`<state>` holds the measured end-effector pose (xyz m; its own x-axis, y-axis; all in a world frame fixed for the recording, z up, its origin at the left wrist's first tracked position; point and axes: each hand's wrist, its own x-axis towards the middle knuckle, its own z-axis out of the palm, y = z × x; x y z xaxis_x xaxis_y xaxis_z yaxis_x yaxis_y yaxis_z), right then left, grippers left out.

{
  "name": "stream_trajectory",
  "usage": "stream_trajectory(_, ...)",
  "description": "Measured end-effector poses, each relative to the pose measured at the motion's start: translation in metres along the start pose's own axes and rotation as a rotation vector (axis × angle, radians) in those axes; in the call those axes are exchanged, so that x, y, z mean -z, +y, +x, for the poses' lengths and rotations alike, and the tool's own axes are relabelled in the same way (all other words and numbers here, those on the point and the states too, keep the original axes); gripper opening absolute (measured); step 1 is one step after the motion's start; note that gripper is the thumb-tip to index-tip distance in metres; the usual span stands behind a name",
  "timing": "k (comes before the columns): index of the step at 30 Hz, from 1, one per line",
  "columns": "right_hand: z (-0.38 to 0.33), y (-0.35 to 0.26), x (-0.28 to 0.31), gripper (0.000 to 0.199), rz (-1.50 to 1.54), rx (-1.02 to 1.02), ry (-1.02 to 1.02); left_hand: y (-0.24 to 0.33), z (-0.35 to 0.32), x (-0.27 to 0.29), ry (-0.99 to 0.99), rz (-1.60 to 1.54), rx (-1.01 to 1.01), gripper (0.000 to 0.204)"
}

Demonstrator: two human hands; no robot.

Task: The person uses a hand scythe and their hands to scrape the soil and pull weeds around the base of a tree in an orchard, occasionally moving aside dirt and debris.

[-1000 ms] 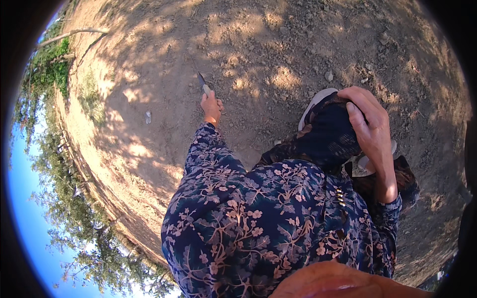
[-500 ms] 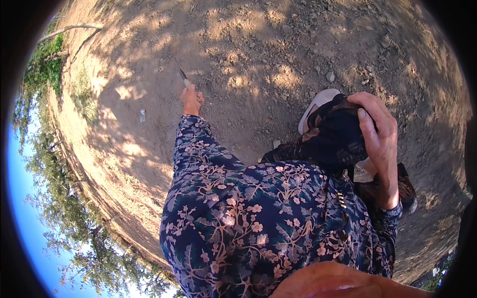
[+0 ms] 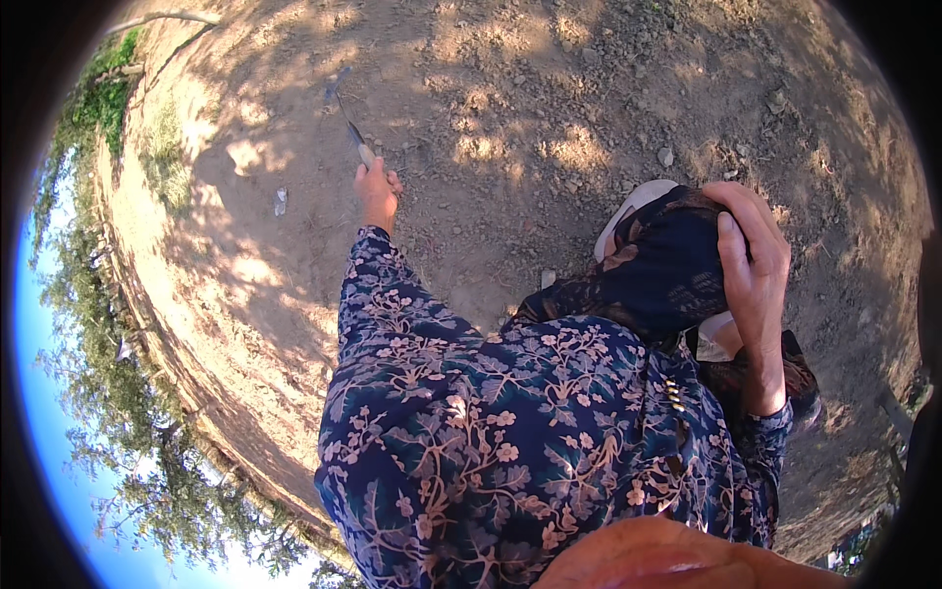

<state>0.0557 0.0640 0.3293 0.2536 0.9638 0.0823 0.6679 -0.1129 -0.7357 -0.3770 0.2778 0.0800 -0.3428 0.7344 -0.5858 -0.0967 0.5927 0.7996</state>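
Two hands: left hand [image 3: 377, 190] grips one knife [image 3: 345, 116]; right hand [image 3: 754, 267] clasps one dark cloth bundle [image 3: 667, 270].

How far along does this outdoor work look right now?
Nothing looks finished: the dry bare ground shows no clear worked patch. In hand: the left hand holds a thin long-handled tool out over the soil, while the right hand grips a dark bundled cloth. How much is left cannot be told.
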Motion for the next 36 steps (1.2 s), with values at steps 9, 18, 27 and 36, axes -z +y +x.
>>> stream_trajectory(9, -0.012, 0.001, 0.002, 0.022, -0.140, 0.090, 0.092, -0.005, 0.054, -0.004, 0.185, 0.074, 0.208, 0.015)
stream_trajectory(18, 0.006, -0.007, -0.013, 0.021, -0.121, 0.167, 0.062, -0.130, -0.116, 0.048, 0.074, 0.106, 0.158, 0.015)
stream_trajectory(27, 0.016, -0.011, -0.024, 0.018, -0.135, 0.220, 0.031, -0.016, 0.020, 0.075, 0.249, -0.228, 0.024, 0.019)
stream_trajectory(36, 0.020, -0.009, -0.021, 0.019, -0.168, 0.209, 0.027, -0.078, 0.022, 0.056, 0.245, -0.299, 0.222, 0.016)
